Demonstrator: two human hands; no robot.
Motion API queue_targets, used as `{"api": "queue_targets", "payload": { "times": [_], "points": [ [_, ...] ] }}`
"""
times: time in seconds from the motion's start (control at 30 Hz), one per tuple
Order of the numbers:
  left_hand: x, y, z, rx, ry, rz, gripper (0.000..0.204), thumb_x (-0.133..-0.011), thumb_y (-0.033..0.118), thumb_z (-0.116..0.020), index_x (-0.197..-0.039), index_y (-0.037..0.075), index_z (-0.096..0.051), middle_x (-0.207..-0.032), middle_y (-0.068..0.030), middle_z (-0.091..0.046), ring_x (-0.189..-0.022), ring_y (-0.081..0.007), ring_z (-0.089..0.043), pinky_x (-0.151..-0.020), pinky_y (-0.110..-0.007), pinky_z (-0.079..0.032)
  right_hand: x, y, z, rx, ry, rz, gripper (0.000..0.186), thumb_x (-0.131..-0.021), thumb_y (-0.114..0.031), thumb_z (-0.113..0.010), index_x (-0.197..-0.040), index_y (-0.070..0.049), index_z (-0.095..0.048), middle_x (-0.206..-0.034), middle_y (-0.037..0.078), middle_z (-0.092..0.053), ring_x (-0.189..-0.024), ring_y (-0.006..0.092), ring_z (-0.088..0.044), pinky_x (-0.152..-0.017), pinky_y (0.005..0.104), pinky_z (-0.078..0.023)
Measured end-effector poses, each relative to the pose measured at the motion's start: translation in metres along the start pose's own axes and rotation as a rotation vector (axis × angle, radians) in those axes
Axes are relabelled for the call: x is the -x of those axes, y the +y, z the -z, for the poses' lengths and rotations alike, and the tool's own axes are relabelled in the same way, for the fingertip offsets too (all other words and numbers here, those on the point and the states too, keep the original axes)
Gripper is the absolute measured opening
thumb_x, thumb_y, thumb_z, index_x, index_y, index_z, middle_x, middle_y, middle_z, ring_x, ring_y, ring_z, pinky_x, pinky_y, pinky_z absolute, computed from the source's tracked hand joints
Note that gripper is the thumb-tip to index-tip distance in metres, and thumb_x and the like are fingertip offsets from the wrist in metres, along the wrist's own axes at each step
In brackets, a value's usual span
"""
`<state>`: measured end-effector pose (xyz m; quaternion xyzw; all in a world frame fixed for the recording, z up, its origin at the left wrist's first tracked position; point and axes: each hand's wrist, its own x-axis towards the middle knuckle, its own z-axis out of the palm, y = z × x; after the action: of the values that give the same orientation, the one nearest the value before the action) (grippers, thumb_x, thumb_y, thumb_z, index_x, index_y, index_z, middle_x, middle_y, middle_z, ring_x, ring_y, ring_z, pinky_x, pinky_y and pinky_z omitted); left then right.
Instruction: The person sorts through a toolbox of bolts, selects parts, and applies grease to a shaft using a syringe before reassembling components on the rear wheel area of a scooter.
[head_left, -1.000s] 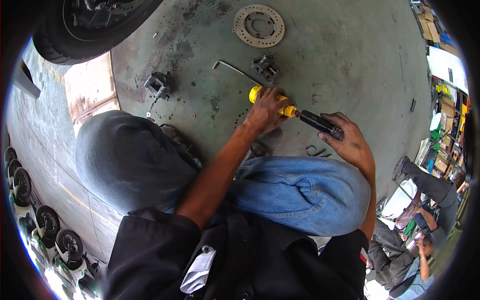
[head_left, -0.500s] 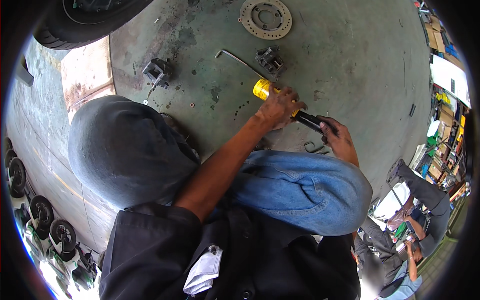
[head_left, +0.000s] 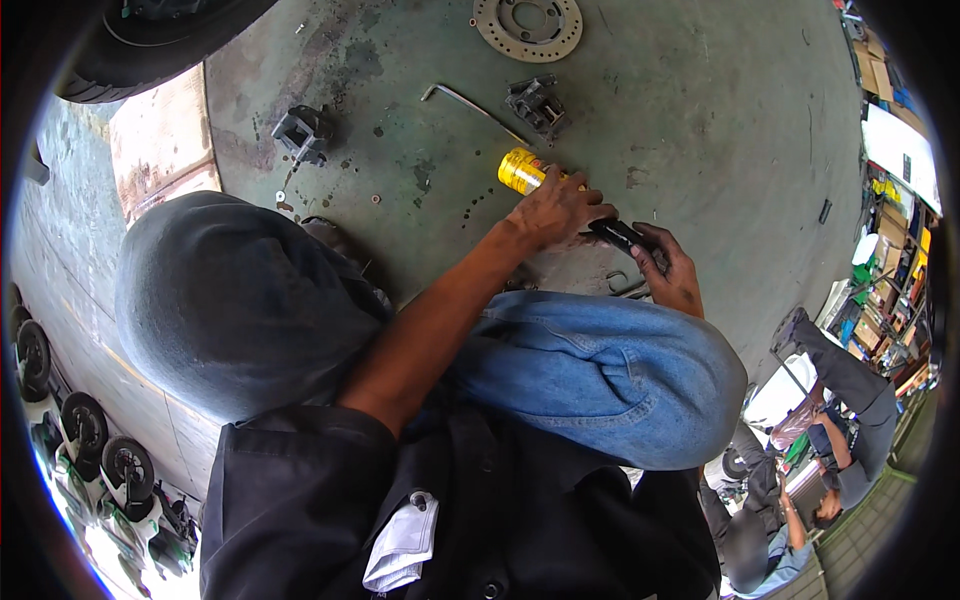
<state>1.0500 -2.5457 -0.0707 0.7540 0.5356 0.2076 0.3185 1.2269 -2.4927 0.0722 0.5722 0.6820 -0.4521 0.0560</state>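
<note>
A yellow can-like cylinder with a printed side sticks out from under my left hand, whose fingers curl over it. My right hand grips a short black tube-shaped piece between thumb and fingers. Its far end comes right up to my left fingers, which hide whether the two pieces join. Just beyond the yellow cylinder, a bent metal wrench lies on the floor. A dark brake caliper rests near the wrench's lower end.
A second caliper lies left, with small washers nearby. Farther off are a brake disc, a tyre and stained cardboard. Crowded shelving lines the right, where other people crouch. Motorbikes stand at lower left.
My left hand has shifted slightly left with the yellow cylinder. The yellow part that showed between my hands is now covered. The black piece has moved left and turned a little with my right hand.
</note>
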Motion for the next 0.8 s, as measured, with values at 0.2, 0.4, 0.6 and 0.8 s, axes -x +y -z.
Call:
{"api": "queue_targets", "payload": {
  "times": [0.2,0.4,0.6,0.8],
  "points": [
    [0.003,-0.013,-0.002,0.012,0.172,-0.035,0.046,-0.08,0.047,-0.072,-0.121,0.027,-0.064,-0.109,0.002,-0.065,-0.113,-0.0209,-0.056,-0.099,-0.048,-0.039,0.007,0.007,0.001,-0.139,0.091,-0.051,0.037,-0.091,-0.011,-0.068,-0.126,-0.002,-0.058,-0.111,0.016,-0.068,-0.101,0.0206,-0.064,-0.089,0.0332,-0.049],
    [0.005,-0.012,0.008,0.172,0.216,0.006,0.051,-0.079,0.049,-0.073,-0.123,0.026,-0.064,-0.106,-0.0008,-0.066,-0.11,-0.0208,-0.057,-0.1,-0.046,-0.038,0.008,0.0,0.001,-0.018,0.116,0.064,0.045,-0.089,-0.006,-0.069,-0.132,-0.006,-0.055,-0.116,0.012,-0.067,-0.097,0.0203,-0.067,-0.088,0.0344,-0.051],
    [0.008,-0.018,0.003,0.201,0.354,0.009,0.048,-0.075,0.051,-0.075,-0.115,0.024,-0.07,-0.102,0.0002,-0.066,-0.103,-0.0206,-0.058,-0.093,-0.043,-0.04,0.009,-0.006,-0.007,-0.101,0.364,0.06,0.047,-0.081,-0.006,-0.078,-0.122,-0.001,-0.056,-0.105,0.012,-0.066,-0.088,0.0176,-0.066,-0.082,0.0318,-0.053],
    [0.007,-0.017,0.008,0.255,0.38,0.03,0.047,-0.073,0.049,-0.078,-0.112,0.023,-0.071,-0.1,0.0003,-0.066,-0.102,-0.0215,-0.058,-0.091,-0.041,-0.04,0.004,0.007,-0.012,-0.189,0.402,0.228,0.038,-0.075,0.003,-0.081,-0.108,-0.001,-0.062,-0.099,0.008,-0.059,-0.076,0.0102,-0.058,-0.068,0.0256,-0.051]
  ]
}}
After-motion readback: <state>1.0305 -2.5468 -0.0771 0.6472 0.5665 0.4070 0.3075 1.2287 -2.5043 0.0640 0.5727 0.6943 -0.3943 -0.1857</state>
